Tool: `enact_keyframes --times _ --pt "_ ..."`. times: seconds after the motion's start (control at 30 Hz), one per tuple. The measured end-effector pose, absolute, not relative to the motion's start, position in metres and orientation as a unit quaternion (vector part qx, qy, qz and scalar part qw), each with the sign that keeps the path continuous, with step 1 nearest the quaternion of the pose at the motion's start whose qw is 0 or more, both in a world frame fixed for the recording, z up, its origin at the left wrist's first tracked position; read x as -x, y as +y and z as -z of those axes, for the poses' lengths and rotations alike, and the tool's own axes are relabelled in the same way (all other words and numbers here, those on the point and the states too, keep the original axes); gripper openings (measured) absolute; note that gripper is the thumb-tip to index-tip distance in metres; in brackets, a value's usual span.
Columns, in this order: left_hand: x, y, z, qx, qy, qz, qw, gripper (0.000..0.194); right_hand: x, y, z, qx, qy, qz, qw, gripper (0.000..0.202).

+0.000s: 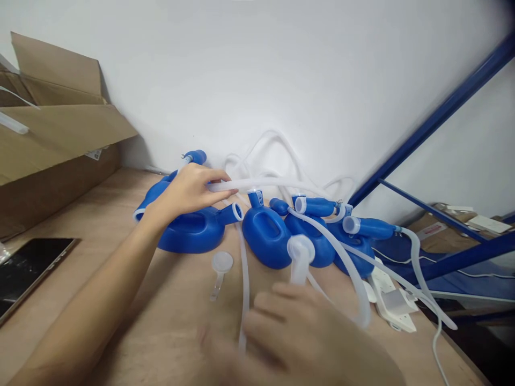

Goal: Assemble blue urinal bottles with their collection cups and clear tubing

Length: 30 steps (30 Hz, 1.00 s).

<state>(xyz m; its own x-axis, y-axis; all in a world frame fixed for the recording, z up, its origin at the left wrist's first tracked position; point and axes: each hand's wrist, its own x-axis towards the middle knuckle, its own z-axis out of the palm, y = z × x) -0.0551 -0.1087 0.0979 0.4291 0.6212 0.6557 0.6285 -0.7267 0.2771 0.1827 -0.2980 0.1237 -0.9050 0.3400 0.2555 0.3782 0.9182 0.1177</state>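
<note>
My left hand [199, 187] is closed around the end of a translucent white hose [273, 182], above the blue bottles. Lower down, my right hand [301, 332] is blurred, with its fingers curled. A translucent white plastic connector [300, 254] with a round flange rises from those fingers. Behind the hands lie several blue plastic urinal bottles [265, 236] with handle openings and white-rimmed necks. One such bottle [193, 230] lies under my left hand, its neck pointing right. A clear round cap with a strap [222, 264] rests on the table between my hands.
Blue funnel-like pieces with hoses [370, 227] lie over the bottles at right. An open cardboard box [60, 134] and a phone [34, 273] are at left. A white power strip [392, 300] sits near a blue metal frame [434, 118]. A white wall stands behind the wooden table [169, 321].
</note>
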Motion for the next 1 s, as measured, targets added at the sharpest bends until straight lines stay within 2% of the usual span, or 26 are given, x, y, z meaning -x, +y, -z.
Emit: enact_keyframes --times 0.07,0.13,0.3,0.4,0.6,0.7,0.83,0.93,1.0 --pt "0.052 -0.11 -0.098 0.868 -0.353 0.35 0.0 0.029 -0.185 -0.276 -0.127 0.222 -0.956 0.106 0.16 0.023" --pt "0.05 -0.111 -0.099 0.886 -0.345 0.31 0.005 0.027 -0.192 -0.257 -0.127 0.218 -0.94 0.11 0.24 0.02" --pt "0.043 -0.113 -0.099 0.904 -0.339 0.259 -0.006 0.021 -0.216 -0.232 -0.127 0.167 -0.897 -0.013 0.409 0.018" --pt "0.04 -0.113 -0.097 0.911 -0.325 0.249 -0.044 0.028 -0.226 -0.219 -0.126 0.142 -0.857 -0.071 0.491 0.019" --pt "0.035 -0.111 -0.09 0.919 -0.321 0.224 -0.049 0.048 -0.236 -0.196 -0.121 0.138 -0.729 -0.083 0.666 0.019" --pt "0.031 -0.108 -0.086 0.914 -0.34 0.217 -0.044 0.056 -0.243 -0.193 -0.123 0.107 -0.7 -0.092 0.7 0.02" --pt "0.024 -0.106 -0.082 0.909 -0.358 0.208 -0.055 0.048 -0.257 -0.194 -0.128 0.115 -0.672 -0.095 0.726 0.018" --pt "0.023 -0.106 -0.083 0.908 -0.353 0.221 -0.052 0.051 -0.27 -0.195 -0.13 0.111 -0.694 -0.082 0.707 0.01" --pt "0.025 -0.106 -0.083 0.909 -0.34 0.233 -0.058 0.054 -0.281 -0.197 -0.129 0.135 -0.728 -0.077 0.667 0.023"
